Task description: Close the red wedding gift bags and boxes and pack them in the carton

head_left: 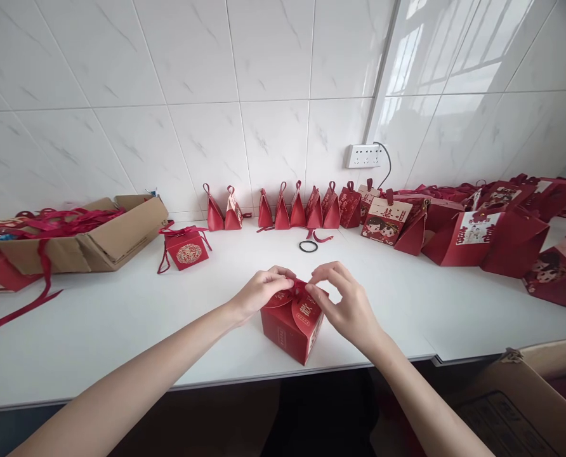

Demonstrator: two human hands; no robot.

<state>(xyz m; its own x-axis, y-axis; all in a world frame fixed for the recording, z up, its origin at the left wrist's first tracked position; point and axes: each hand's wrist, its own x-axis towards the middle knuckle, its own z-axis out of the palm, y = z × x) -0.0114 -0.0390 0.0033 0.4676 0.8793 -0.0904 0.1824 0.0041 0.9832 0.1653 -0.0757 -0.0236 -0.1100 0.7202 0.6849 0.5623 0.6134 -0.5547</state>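
Observation:
A red gift box (287,333) with gold print and curved top flaps stands near the table's front edge, one corner turned toward me. On its top a red ribbon (296,291) passes between the flaps. My left hand (268,289) pinches the ribbon from the left, fingers closed over the box top. From the other side my right hand (344,301) holds thumb and forefinger together at the ribbon, the remaining fingers curled. The fingertips partly hide the ribbon, so its knot or loop cannot be made out.
A cardboard tray (121,238) of red ribbons lies at left, beside a small red box (186,247) with cords. Several small peaked boxes (283,209) line the tiled wall. Larger red boxes (464,235) crowd the right. A black ring (308,246) lies mid-table; an open carton (511,406) stands below right.

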